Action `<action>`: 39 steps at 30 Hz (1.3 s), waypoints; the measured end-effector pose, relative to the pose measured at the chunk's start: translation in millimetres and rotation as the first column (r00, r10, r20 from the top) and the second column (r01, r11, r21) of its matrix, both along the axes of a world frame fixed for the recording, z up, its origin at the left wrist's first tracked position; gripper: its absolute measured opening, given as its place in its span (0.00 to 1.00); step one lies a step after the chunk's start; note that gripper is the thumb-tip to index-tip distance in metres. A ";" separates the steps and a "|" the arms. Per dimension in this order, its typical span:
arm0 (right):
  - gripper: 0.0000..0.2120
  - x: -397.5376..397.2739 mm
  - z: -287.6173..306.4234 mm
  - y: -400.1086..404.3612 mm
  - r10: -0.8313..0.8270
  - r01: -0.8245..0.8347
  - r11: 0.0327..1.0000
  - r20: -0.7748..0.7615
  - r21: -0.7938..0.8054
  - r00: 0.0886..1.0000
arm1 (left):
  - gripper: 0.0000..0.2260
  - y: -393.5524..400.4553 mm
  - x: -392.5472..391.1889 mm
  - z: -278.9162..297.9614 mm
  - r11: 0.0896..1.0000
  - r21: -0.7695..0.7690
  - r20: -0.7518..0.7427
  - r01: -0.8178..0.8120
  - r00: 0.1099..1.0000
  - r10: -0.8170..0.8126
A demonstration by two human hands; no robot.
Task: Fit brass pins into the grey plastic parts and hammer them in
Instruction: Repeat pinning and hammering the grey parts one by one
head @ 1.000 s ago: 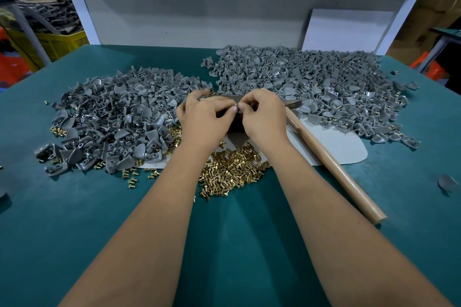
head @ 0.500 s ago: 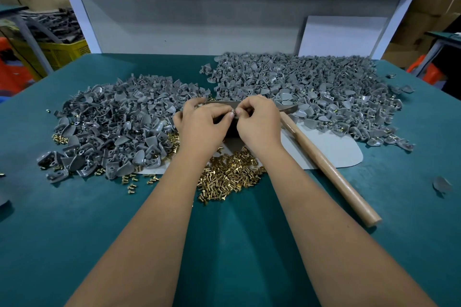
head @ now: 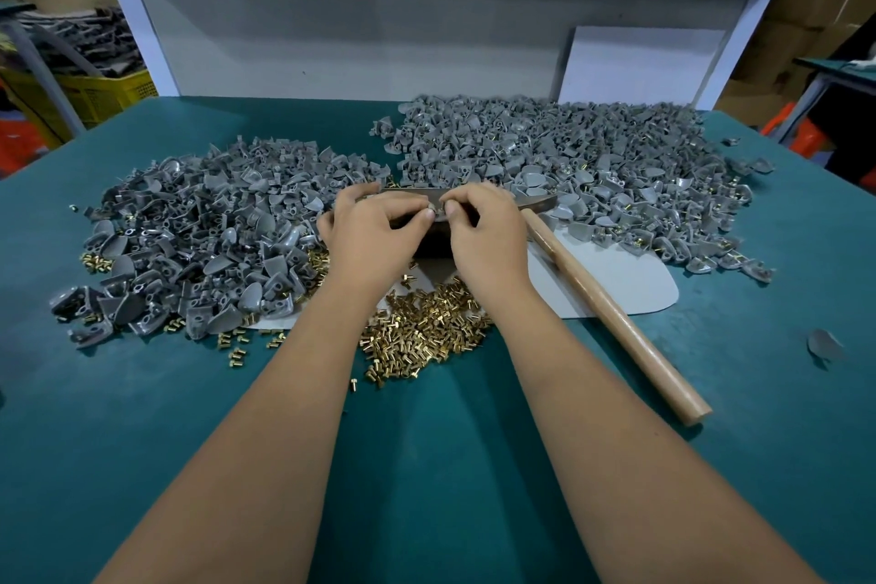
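Clearly the job is well under way but far from over. Right pile [head: 569, 166] of grey parts shows brass glinting in many pieces, so these look already pinned; I judge it the finished heap. Left pile [head: 199, 242] shows almost no brass inside the parts, only loose pins at its near edge, so it looks like the stock yet to be done, and it is large. Pins [head: 422, 332] lie in a loose heap on the table [head: 142, 441], just in front of the hands and partly on a pale sheet [head: 616, 280].

Left hand [head: 374, 237] and right hand [head: 483, 232] meet fingertip to fingertip over a dark block that the hands mostly hide. Both have thumb and forefinger pinched together on something small and grey between them, probably one part taking a pin; it is too small to make out, and which hand has the pin I cannot tell. The remaining fingers are curled.

Hammer [head: 611, 313] lies untouched just right of the right wrist, handle toward the near edge, so the striking for this piece is not yet done.

Each part is a small grey shell with a socketed lug; the pins are short, headed and bright.
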State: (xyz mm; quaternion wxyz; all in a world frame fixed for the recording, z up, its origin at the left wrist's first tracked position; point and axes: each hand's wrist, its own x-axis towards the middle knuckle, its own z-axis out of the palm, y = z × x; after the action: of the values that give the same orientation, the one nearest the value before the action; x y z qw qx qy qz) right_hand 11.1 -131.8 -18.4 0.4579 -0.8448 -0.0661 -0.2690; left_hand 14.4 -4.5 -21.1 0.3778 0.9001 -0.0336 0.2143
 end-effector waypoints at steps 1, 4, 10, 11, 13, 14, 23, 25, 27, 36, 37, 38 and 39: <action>0.07 -0.6 0.2 -0.1 0.005 -0.004 0.999 -0.010 0.048 1.000 | 0.09 0.5 0.0 0.7 1.000 -0.024 -0.009 0.009 1.000 -0.009; 0.08 -0.8 1.2 -0.4 0.015 -0.007 0.986 -0.048 0.169 0.999 | 0.09 0.8 -0.3 2.4 0.998 -0.056 -0.032 0.026 0.999 -0.028; 0.08 -1.4 1.4 -1.7 0.030 -0.016 0.981 -0.067 0.195 0.997 | 0.09 0.9 -1.1 3.6 0.996 -0.082 -0.044 0.039 0.998 -0.043; 0.08 -1.4 1.6 -1.7 0.032 -0.019 0.981 -0.067 0.194 0.997 | 0.09 0.8 -1.5 4.0 0.996 -0.082 -0.042 0.039 0.998 -0.043; 0.08 -1.3 3.0 -1.5 0.035 -0.022 0.984 -0.071 0.179 0.997 | 0.09 0.4 -2.5 5.1 0.997 -0.068 -0.032 0.033 0.999 -0.036; 0.08 -1.6 3.7 -1.7 0.035 -0.023 0.988 -0.074 0.154 0.997 | 0.09 0.1 -3.0 5.6 0.997 -0.064 -0.026 0.032 0.999 -0.034; 0.14 -7.6 20.8 -47.2 -0.553 0.430 0.705 -0.057 -0.564 0.831 | 0.06 -2.6 -3.3 4.2 0.998 -0.064 -0.029 0.023 0.999 -0.025; 0.15 -11.5 18.2 -58.7 -0.593 0.333 0.684 -0.230 -0.649 0.771 | 0.04 -3.3 -2.7 3.9 0.998 -0.058 -0.030 0.025 0.999 -0.027; 0.14 -13.4 14.3 -61.8 -0.577 0.249 0.688 -0.307 -0.681 0.757 | 0.03 -4.7 -1.9 3.4 0.998 -0.058 -0.029 0.031 0.999 -0.032; 0.11 -16.0 42.5 -62.0 -0.516 0.358 0.777 -0.198 -0.517 0.833 | 0.02 -6.2 -0.8 2.5 0.998 -0.062 0.004 -0.009 1.000 0.010; 0.12 -18.8 48.9 -60.0 -0.488 0.361 0.793 -0.157 -0.491 0.859 | 0.03 -6.8 -0.4 2.4 0.998 -0.058 0.008 -0.021 1.000 0.021; 0.11 -21.6 54.6 -57.6 -0.441 0.341 0.817 -0.123 -0.465 0.889 | 0.03 -7.3 -0.1 2.2 0.998 -0.058 0.013 -0.031 0.999 0.031; 0.10 -25.7 60.0 -54.6 -0.382 0.297 0.843 -0.109 -0.449 0.918 | 0.04 -7.7 -0.2 1.8 0.997 -0.062 0.018 -0.037 0.999 0.039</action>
State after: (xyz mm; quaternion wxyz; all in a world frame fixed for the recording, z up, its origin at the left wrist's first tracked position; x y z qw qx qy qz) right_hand -14.6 -186.4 41.6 0.2126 -0.9440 0.0735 -0.2414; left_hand 14.2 -12.3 -19.3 0.4009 0.8864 -0.0134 0.2309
